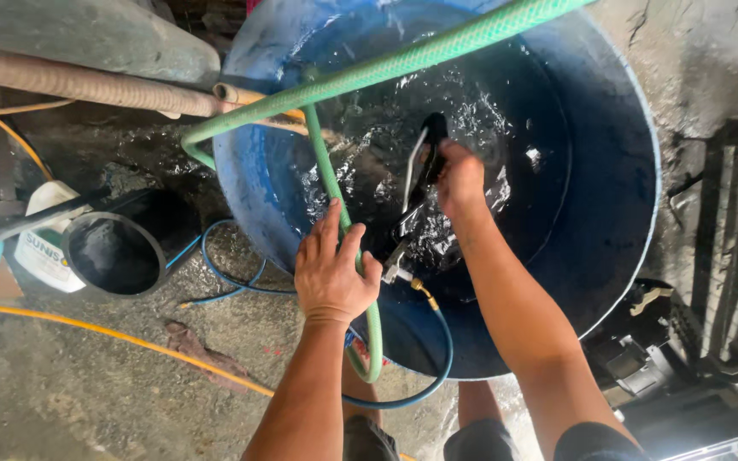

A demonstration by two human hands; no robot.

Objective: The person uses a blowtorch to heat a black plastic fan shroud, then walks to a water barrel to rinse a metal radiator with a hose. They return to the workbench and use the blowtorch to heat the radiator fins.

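Right hand (460,181) grips the spray gun (424,162), its nozzle lost in churning water (480,111).

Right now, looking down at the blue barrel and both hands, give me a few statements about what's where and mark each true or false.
1. The left hand grips the green hose at the rim of the blue barrel. True.
2. The right hand is empty. False: it holds a black spray gun over the water.
3. The barrel is dry inside. False: water is splashing in it.
4. A thin blue hose runs from the spray gun's lower end and loops outside the barrel. True.
5. A black bucket stands on the ground left of the barrel. True.
6. The yellow line lies inside the barrel. False: it runs across the ground.
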